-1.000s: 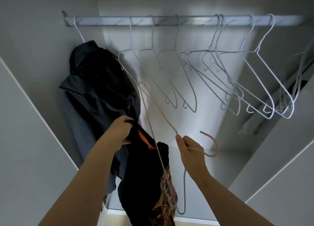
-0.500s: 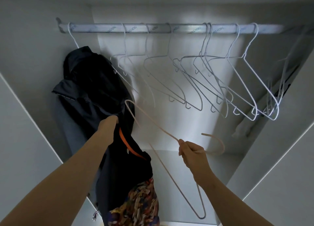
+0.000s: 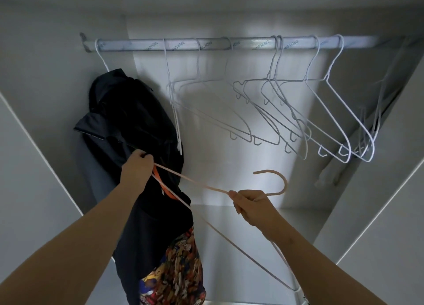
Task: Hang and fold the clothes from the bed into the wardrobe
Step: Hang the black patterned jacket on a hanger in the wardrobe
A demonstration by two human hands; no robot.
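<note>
Left hand [image 3: 137, 170] is raised in front of the open wardrobe [image 3: 34, 190], fingers clenched on the neck of a black garment [image 3: 158, 226] whose collar shows an orange lining; the cloth hangs down from that grip, and a bright patterned print shows at its lower end. Right hand [image 3: 249, 204] pinches a pale pink hanger [image 3: 220, 189] at its neck, just below the hook, which curls upward and is not on anything.

A second ago the hanger dangled steeply and the garment was held lower; since then the left hand has lifted the collar, and the hanger has swung flatter, so one shoulder tip now meets the left hand at the collar. Whether that tip is already inside the neck opening cannot be told, because the hand covers it. It looks like the threading step has begun; the far shoulder is still bare, so the garment is not yet on the hanger.

Behind, a metal rail [image 3: 206, 46] spans the wardrobe; a dark jacket [image 3: 121, 111] hangs at its left end, just behind the left hand; a row of empty white hangers [image 3: 325, 121] fills the rest, swung at an angle. Free rail shows beside the jacket, a likely spot for hanging.
</note>
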